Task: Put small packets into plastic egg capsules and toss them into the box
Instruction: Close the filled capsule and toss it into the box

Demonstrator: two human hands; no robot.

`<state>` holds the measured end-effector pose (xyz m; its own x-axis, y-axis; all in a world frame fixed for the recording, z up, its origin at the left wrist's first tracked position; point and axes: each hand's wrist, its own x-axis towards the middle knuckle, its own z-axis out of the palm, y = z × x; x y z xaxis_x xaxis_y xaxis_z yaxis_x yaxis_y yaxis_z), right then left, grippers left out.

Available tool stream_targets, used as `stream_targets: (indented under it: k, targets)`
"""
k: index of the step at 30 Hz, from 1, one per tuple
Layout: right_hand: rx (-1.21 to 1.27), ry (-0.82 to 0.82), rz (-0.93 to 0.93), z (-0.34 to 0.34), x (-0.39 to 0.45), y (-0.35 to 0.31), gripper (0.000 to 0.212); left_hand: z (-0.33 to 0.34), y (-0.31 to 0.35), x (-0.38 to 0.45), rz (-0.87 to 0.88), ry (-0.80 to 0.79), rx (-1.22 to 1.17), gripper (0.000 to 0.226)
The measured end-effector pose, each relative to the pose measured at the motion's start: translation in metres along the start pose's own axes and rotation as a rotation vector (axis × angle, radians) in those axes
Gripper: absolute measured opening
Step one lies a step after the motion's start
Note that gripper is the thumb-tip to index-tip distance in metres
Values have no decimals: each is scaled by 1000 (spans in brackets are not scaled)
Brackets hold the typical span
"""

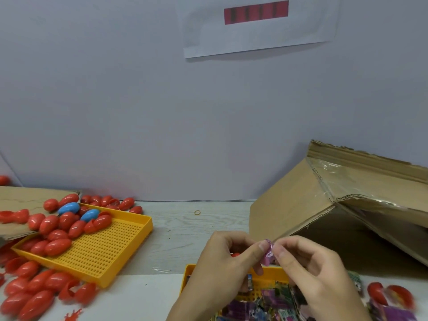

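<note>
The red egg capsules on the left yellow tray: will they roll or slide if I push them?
Probably yes. The red egg capsules look rounded and glossy, so they likely roll and slip easily. They seem light, hollow plastic. The yellow tray has a raised rim that may stop them.

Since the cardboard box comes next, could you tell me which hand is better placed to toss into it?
Probably the right hand: it is nearer the cardboard box; both hands pinch the purple packet.

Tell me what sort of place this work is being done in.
Probably a small hand-packing workstation. Signs: heaps of red capsules spilling over a yellow perforated tray, a cardboard box tipped open beside the hands, and a paper notice on the plain wall.
</note>
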<state>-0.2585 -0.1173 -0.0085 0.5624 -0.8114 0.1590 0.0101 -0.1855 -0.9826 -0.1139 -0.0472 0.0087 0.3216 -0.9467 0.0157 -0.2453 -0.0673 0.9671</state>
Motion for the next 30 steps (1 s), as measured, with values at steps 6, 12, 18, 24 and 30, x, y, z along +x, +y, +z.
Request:
stream_targets:
  k: [6,12,18,24,30]
  targets:
    - [66,-62,39,-4,1,1,28,1,-2,0,17,-2,35,37]
    - [182,-33,106,-9,4,9,49,0,-1,0,16,10,2,46]
    - [196,-81,87,-8,3,8,82,2,2,-1,34,28,-57,49]
    - [185,-23,81,-10,5,13,40,-3,-1,-1,86,-56,-110,33]
    - [290,-56,142,-14,10,21,47,-4,-2,-1,82,-93,-108,25]
